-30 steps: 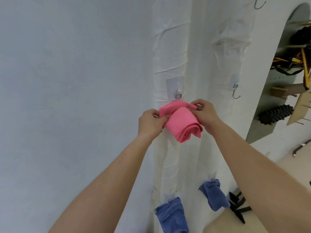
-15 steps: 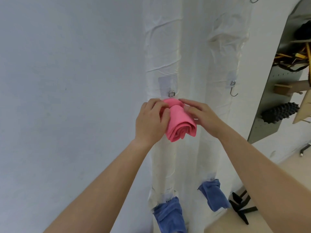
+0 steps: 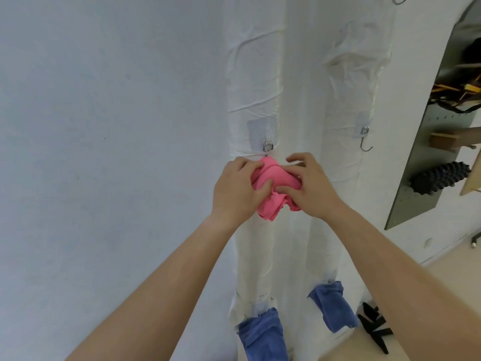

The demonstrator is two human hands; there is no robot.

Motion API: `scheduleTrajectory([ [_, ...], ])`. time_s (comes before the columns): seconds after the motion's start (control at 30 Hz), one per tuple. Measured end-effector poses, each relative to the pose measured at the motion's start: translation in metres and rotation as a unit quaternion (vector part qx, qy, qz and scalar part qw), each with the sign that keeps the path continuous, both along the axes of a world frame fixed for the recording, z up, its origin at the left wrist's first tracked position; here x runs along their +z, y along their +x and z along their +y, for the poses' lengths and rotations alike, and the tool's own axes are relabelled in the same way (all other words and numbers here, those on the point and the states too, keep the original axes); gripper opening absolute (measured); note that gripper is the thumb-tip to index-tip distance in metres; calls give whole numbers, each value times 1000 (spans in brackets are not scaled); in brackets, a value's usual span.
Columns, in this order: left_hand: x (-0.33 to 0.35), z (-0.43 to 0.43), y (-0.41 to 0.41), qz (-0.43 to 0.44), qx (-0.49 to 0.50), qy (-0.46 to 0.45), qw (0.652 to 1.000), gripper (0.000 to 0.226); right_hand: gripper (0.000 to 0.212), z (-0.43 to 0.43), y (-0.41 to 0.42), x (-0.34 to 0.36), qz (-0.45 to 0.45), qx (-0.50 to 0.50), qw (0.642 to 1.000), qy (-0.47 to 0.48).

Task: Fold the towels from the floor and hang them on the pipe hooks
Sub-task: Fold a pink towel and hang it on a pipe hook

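A folded pink towel (image 3: pixel 270 178) is held against the left white-wrapped pipe (image 3: pixel 253 74), just below a metal hook clip (image 3: pixel 267 146). My left hand (image 3: pixel 235 190) grips the towel's left side, thumb pressed into the cloth. My right hand (image 3: pixel 311 187) grips its right side with curled fingers. The hook's tip is hidden behind the towel and hands. A bare hook (image 3: pixel 365 142) hangs on the right pipe (image 3: pixel 356 74). Two blue towels hang lower down, one on the left pipe (image 3: pixel 263 334) and one on the right pipe (image 3: pixel 334 308).
A plain white wall (image 3: pixel 104 126) fills the left. At the right, a grey pegboard (image 3: pixel 429 152) carries a black spiky roller (image 3: pixel 440 182), wooden pieces and tangled cords. A black stand (image 3: pixel 374 327) sits on the beige floor at lower right.
Both hands have closed in on the pink towel and bunched it under the left hook; the right hand went from flat fingers to gripping it.
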State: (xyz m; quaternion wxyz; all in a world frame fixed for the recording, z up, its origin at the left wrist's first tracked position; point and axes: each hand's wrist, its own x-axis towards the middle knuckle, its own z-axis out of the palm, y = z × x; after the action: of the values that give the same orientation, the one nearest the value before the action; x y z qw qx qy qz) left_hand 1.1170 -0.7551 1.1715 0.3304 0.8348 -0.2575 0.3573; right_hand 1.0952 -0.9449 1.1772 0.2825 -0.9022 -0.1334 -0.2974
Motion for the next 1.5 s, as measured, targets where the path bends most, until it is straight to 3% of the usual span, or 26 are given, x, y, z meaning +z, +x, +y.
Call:
scheduleTrajectory([
  [0.13, -5, -3, -1, -11, -8, -14, 1000, 42, 67, 11, -2, -2, -3, 42, 998, 42],
  [0.3, -4, 1, 3, -5, -26, -41, 999, 36, 55, 18, 0, -12, -14, 42, 988, 149],
  [0.67, 2, 6, -1, 54, -69, -51, 995, 41, 52, 9, -9, -5, 47, 65, 985, 153],
  [0.9, 14, -4, -6, 36, -43, -29, 998, 28, 24, -3, -24, 18, 129, 140, 967, 169],
  [1.07, 10, -4, -6, 54, -45, -48, 996, 28, 44, -1, -18, 5, 119, 117, 973, 156],
  [1.5, 23, -1, -16, 84, -7, 43, 995, 35, 38, 2, -28, 19, 176, 124, 954, 209],
])
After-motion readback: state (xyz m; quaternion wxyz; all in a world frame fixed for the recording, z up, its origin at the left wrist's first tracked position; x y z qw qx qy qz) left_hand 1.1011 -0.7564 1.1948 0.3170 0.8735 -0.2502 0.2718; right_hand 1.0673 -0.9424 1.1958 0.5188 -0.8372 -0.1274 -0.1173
